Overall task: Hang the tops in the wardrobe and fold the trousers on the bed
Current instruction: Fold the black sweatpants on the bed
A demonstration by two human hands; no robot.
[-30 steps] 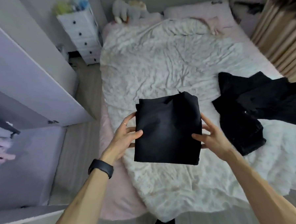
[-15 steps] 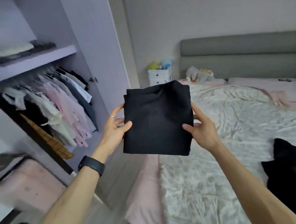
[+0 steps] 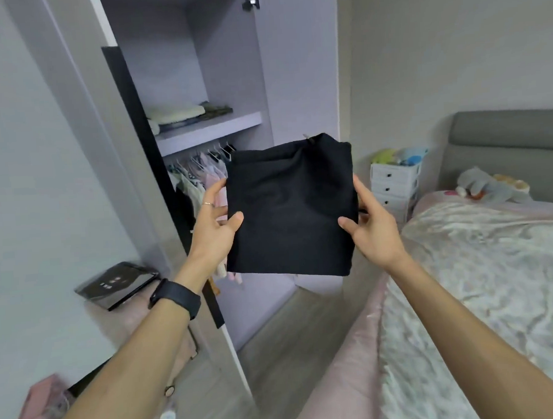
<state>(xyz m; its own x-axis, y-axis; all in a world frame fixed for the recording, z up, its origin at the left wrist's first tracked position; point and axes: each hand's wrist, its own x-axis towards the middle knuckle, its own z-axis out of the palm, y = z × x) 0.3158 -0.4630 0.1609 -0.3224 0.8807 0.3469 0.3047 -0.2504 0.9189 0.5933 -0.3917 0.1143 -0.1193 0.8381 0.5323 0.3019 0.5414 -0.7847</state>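
Both the left hand (image 3: 210, 232) and right hand (image 3: 374, 228) pinch the folded trousers (image 3: 289, 208); fingers behind hidden; hanging tops (image 3: 199, 176) partly covered.

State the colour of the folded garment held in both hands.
Black folded garment, clearest in the head view.

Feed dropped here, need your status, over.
Left hand, right hand: both grip folded black garment by its sides. Held up before open wardrobe. Nothing between.

The one head-worn wide-angle camera looks forward and slightly down from beside the bed (image 3: 483, 262), which runs along the right edge, and faces the open wardrobe (image 3: 195, 85), with the folded black trousers (image 3: 289, 208) close in front at mid-frame.
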